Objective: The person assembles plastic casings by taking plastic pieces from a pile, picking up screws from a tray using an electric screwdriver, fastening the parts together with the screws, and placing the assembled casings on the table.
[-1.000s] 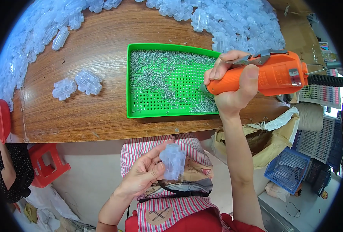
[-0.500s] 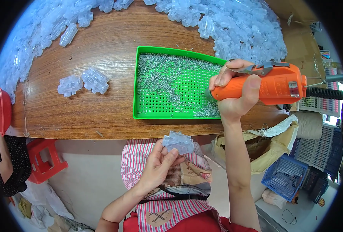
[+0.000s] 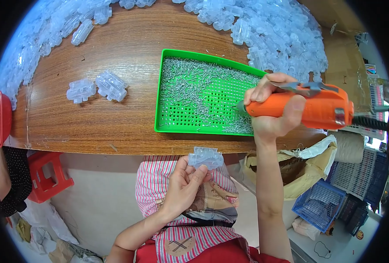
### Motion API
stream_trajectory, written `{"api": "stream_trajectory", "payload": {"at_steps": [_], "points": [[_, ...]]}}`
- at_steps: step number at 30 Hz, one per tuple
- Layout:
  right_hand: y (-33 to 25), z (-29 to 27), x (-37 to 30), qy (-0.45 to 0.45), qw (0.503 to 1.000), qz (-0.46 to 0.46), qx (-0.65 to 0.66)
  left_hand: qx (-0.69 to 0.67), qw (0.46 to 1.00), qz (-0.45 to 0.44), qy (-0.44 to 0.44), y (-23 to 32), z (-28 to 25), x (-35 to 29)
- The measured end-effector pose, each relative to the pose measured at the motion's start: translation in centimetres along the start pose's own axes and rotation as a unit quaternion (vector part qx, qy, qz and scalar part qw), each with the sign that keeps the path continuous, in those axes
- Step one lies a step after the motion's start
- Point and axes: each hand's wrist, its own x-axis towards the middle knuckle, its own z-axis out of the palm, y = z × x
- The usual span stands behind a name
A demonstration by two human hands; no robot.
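Observation:
A clear plastic part (image 3: 206, 158) with rounded lobes is pinched between the thumb and fingers of my left hand (image 3: 183, 184), just in front of the table edge over my lap. My right hand (image 3: 275, 111) is wrapped round an orange electric screwdriver (image 3: 317, 107) lying nearly level, its tip pointing left. That tip is over the right part of a green perforated tray (image 3: 158, 105), where many small silver screws (image 3: 190, 74) lie scattered. Whether the tip touches a screw I cannot tell. Two more clear plastic parts (image 3: 111, 85) rest side by side on the table left of the tray.
Heaps of clear plastic parts (image 3: 286, 39) cover the table's (image 3: 93, 131) back and left. At far left, another person's arm (image 3: 1, 166) is beside a red bowl (image 3: 2, 118). A red stool (image 3: 47, 177), an open sack (image 3: 306, 171) and a blue crate (image 3: 319, 206) stand below.
The view has shifted slightly. My right hand and the screwdriver stay over the tray's right side, the tool's back end now a little lower. My left hand still holds the plastic part, turned slightly.

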Motion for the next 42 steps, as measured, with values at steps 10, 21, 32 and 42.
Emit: {"api": "stream_trajectory", "payload": {"at_steps": [10,21,32,42], "points": [[-7.6,1.8,-5.7,-0.161,0.984,-0.019,0.075,-0.011,0.999,0.02,0.034,-0.8,-0.2,0.5],[-5.1,2.5,-8.4,-0.16,0.985,-0.052,0.028,-0.017,0.995,0.085,0.044,-2.1,-0.4,1.1],[-5.1,2.7,-9.0,-0.164,0.985,-0.055,0.0,-0.005,0.995,0.084,0.046,-2.1,-0.1,1.2],[-4.6,2.8,-9.3,-0.164,0.984,-0.063,0.003,-0.016,0.996,0.079,0.048,-2.0,0.0,1.2]]}}
